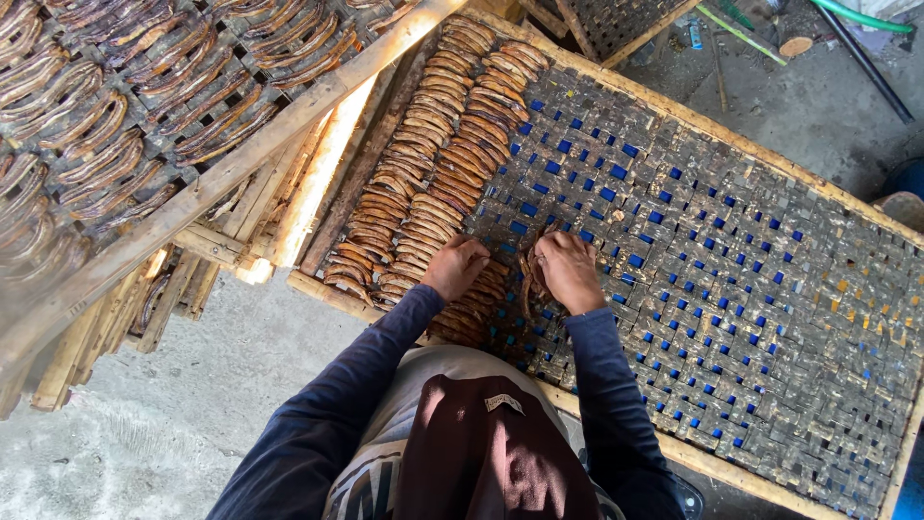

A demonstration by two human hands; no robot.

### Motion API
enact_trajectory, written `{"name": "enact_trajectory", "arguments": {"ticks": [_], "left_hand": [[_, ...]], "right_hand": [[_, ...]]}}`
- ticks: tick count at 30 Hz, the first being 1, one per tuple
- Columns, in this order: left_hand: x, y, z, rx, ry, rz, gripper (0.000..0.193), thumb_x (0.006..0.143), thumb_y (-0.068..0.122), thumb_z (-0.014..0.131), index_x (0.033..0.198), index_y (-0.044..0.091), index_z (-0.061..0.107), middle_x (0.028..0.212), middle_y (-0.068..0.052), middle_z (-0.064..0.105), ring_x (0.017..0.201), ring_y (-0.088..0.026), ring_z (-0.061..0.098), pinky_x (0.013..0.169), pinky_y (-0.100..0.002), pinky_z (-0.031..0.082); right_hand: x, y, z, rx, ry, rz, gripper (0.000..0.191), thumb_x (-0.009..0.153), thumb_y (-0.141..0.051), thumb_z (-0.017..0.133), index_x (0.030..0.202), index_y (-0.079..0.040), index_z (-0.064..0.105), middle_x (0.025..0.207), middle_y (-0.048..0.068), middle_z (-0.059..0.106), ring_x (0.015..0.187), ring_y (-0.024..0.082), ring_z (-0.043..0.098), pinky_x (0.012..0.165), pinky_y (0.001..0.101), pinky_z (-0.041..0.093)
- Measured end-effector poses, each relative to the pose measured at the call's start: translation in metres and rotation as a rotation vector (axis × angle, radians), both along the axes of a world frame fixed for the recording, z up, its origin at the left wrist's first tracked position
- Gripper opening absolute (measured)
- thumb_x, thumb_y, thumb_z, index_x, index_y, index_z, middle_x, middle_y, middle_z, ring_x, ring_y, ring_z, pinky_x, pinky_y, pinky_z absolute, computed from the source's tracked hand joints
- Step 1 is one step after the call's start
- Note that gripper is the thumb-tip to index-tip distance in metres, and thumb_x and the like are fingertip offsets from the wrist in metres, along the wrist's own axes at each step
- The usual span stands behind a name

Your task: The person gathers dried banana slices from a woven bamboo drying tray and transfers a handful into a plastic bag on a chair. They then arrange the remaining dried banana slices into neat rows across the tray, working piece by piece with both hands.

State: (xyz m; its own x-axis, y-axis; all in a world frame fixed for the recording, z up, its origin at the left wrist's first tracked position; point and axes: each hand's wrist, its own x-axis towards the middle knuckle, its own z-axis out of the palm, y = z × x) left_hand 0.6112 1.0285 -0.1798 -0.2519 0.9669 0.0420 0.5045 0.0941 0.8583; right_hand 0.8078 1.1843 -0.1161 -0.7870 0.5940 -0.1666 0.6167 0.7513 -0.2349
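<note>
A woven drying rack [731, 260] with a wooden frame lies in front of me. Several rows of brown banana slices [433, 164] cover its left end. My left hand [454, 267] presses down on slices at the near end of the rows, fingers bent. My right hand [570, 270] rests on the mesh just right of the rows, holding a few dark slices [531, 274] against it.
A second rack [144, 106] full of darker slices stands at the upper left on a stack of wooden frames [212, 250]. Concrete floor [144, 433] lies below. Hoses and sticks [857, 39] lie at the top right. A blue tub edge [905, 178] is at far right.
</note>
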Motion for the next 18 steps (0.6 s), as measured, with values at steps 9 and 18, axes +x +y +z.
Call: {"name": "enact_trajectory", "arguments": {"ticks": [9, 18], "left_hand": [[-0.015, 0.029, 0.007, -0.200, -0.929, 0.133, 0.032, 0.093, 0.028, 0.067, 0.122, 0.018, 0.066, 0.115, -0.007, 0.073, 0.091, -0.018, 0.074, 0.082, -0.037, 0.065], [-0.019, 0.020, -0.008, -0.105, 0.156, 0.174, 0.016, 0.086, 0.015, 0.078, 0.101, 0.011, 0.073, 0.097, -0.012, 0.072, 0.089, -0.031, 0.071, 0.082, -0.042, 0.058]], "right_hand": [[-0.046, -0.020, 0.025, -0.276, 0.352, -0.226, 0.009, 0.101, -0.016, 0.065, 0.108, -0.012, 0.062, 0.097, 0.004, 0.074, 0.079, 0.015, 0.072, 0.069, 0.0359, 0.060], [-0.054, -0.061, -0.037, 0.200, 0.101, -0.059, 0.004, 0.093, -0.008, 0.067, 0.094, -0.011, 0.069, 0.086, 0.004, 0.064, 0.092, 0.023, 0.056, 0.090, 0.0471, 0.036]]}}
